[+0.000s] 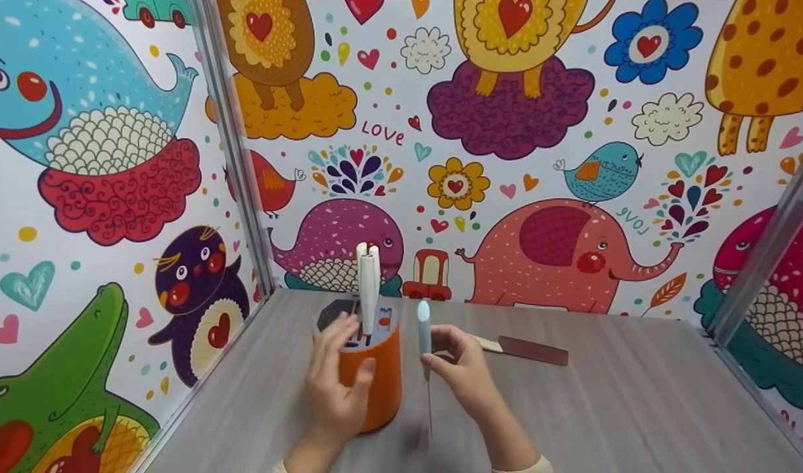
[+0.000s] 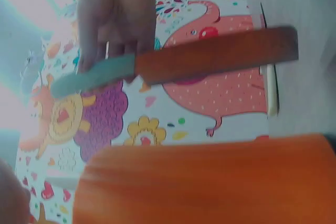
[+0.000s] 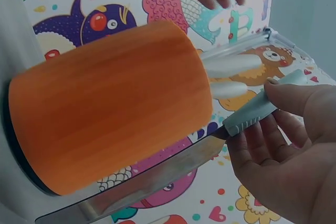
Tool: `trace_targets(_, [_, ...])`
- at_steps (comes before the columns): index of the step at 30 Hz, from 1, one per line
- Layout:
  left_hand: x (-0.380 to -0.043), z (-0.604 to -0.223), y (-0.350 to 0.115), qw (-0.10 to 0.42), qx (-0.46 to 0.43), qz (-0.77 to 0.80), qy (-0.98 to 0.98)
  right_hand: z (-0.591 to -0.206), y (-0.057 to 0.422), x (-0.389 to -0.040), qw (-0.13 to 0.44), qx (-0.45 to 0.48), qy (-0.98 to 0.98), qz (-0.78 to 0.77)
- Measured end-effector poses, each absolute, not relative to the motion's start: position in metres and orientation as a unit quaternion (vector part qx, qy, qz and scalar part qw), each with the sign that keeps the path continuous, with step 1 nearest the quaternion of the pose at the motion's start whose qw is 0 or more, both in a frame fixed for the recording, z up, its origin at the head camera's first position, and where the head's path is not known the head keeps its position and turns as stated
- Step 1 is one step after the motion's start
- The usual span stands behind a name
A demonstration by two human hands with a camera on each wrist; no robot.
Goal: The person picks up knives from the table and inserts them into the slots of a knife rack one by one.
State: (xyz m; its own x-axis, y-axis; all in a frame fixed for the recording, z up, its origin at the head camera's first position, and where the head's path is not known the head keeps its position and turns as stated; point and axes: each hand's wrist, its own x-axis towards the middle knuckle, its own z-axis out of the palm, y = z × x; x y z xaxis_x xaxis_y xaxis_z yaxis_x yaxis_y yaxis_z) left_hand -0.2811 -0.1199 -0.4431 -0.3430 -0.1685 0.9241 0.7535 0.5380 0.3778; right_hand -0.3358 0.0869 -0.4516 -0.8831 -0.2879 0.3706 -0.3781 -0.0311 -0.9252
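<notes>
My right hand (image 1: 467,374) pinches the pale blue handle of a kitchen knife (image 1: 425,332), held upright with its blade down, just right of an orange knife block (image 1: 383,387). In the right wrist view the thumb lies on one side of the knife's handle (image 3: 252,111) and the fingers on the other. The broad blade (image 2: 220,56) shows flat in the left wrist view. My left hand (image 1: 336,387) is at the block's left side, fingers extended and holding nothing. White-handled knives (image 1: 368,282) stand in the block's top.
A cleaver (image 1: 533,350) with a pale handle lies on the grey table (image 1: 612,407) beyond my right hand. Panels with cartoon animals (image 1: 546,256) rise behind and at the sides, joined by a metal corner post (image 1: 234,151) on the left.
</notes>
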Motion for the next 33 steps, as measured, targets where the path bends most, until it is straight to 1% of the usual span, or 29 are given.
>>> trace_targets(6, [-0.274, -0.45, -0.1, 0.469, -0.254, -0.467, -0.705, -0.454, 0.072, -0.33, 0.015, 0.256, -0.694, 0.672])
trace_targets(10, [-0.275, -0.453, -0.095, 0.438, -0.254, -0.493, -0.708, -0.455, 0.065, -0.326, 0.003, 0.271, -0.688, 0.673])
trace_targets(12, [-0.276, -0.455, -0.095, 0.411, -0.245, -0.512, -0.713, -0.455, 0.062, -0.324, 0.0, 0.28, -0.685, 0.673])
trace_targets(18, [-0.276, -0.455, -0.093, 0.297, -0.211, -0.579, -0.729, -0.456, 0.058, -0.32, 0.006, 0.296, -0.687, 0.664])
trace_targets(22, [-0.276, -0.453, -0.095, 0.231, -0.188, -0.602, -0.741, -0.455, 0.057, -0.319, 0.01, 0.301, -0.691, 0.657])
trace_targets(27, [-0.279, -0.452, -0.095, 0.191, -0.173, -0.61, -0.749, -0.455, 0.055, -0.317, 0.006, 0.308, -0.693, 0.652])
trace_targets(33, [-0.279, -0.452, -0.095, 0.187, -0.175, -0.606, -0.754, -0.455, 0.055, -0.317, 0.013, 0.307, -0.693, 0.653])
